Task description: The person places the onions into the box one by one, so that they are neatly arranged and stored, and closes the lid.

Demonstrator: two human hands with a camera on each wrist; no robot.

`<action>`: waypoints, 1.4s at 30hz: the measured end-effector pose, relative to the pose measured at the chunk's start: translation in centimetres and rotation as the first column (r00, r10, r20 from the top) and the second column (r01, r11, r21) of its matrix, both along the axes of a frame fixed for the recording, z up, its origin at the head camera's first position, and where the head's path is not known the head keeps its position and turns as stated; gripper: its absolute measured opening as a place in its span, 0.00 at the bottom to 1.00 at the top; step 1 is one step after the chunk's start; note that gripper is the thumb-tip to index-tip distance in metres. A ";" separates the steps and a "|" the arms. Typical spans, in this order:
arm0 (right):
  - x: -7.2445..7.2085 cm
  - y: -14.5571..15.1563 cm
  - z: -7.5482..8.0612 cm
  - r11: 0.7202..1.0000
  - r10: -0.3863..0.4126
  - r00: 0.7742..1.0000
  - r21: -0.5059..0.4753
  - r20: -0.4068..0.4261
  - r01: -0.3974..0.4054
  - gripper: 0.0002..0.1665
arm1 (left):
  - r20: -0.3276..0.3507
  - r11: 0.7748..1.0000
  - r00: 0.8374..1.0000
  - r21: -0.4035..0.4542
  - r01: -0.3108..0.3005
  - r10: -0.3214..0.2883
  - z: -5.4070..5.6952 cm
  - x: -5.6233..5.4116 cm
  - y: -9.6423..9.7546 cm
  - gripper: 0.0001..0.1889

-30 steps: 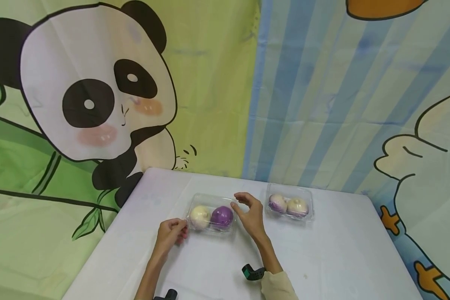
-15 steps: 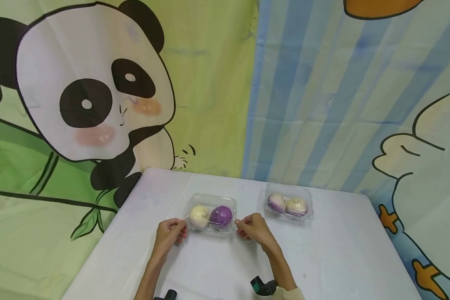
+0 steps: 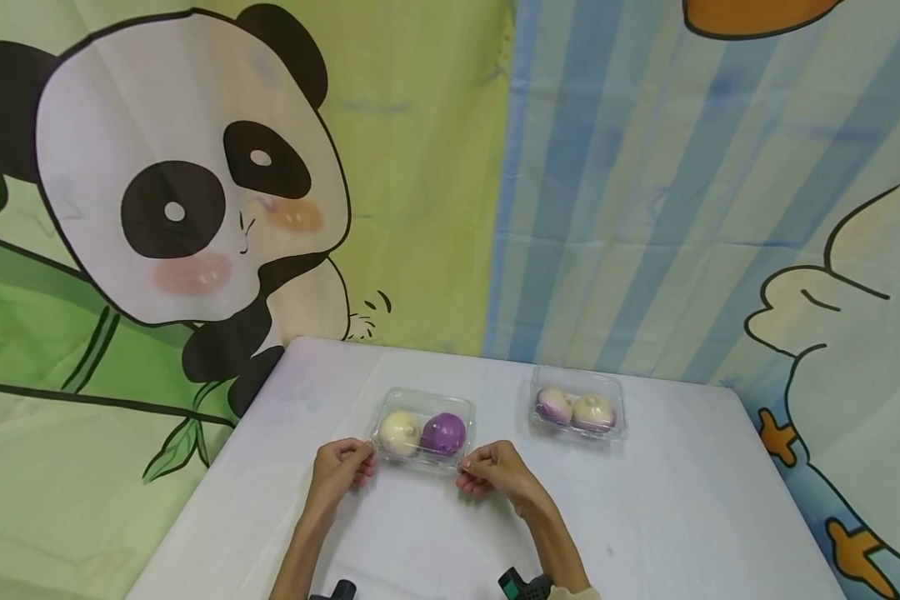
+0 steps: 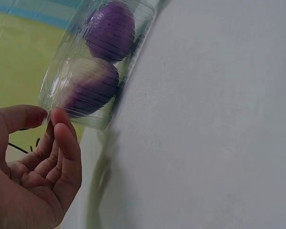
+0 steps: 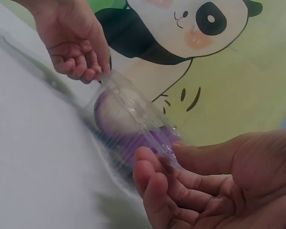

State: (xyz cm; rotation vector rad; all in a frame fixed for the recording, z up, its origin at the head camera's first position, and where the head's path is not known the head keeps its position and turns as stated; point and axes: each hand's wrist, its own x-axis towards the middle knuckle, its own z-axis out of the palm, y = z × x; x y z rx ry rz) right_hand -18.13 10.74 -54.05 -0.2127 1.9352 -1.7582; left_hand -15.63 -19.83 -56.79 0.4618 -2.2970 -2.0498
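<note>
A clear plastic clamshell box (image 3: 429,401) stands on the white table, its lid down over two round, onion-like vegetables. One is cream on top (image 3: 400,434) and the other shows purple (image 3: 443,433); in the left wrist view the cream one has a purple lower part (image 4: 91,88). My left hand (image 3: 339,469) pinches the rim at the box's front left corner between thumb and forefinger. At the front right corner my right hand (image 3: 504,473) pinches the rim in the same way, its other fingers curled below, as the right wrist view (image 5: 195,186) shows.
To the right and farther back stands a second clear box (image 3: 611,385) with two cream-and-purple vegetables (image 3: 576,410). The white table (image 3: 682,500) ends at a cloth backdrop (image 3: 420,208) printed with a panda and stripes.
My right hand has come down from beside the box's right side to its front right corner and now pinches the rim there. The left hand and the box have hardly moved.
</note>
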 end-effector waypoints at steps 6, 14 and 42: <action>0.2 -0.3 -0.2 0.999 -0.032 0.999 -0.018 -0.004 0.032 0.17 | 0.010 0.999 1.000 0.039 0.007 -0.007 -0.2 0.0 0.0 0.11; 0.6 -0.4 -0.1 0.999 -0.033 0.999 0.000 -0.018 0.033 0.17 | -0.001 0.996 0.999 0.087 0.035 -0.035 -0.4 0.1 -0.2 0.11; 0.4 -0.7 -0.8 0.997 -0.076 0.997 -0.010 -0.018 0.076 0.18 | -0.003 0.993 0.999 0.113 0.042 -0.042 -0.9 -0.2 -0.2 0.12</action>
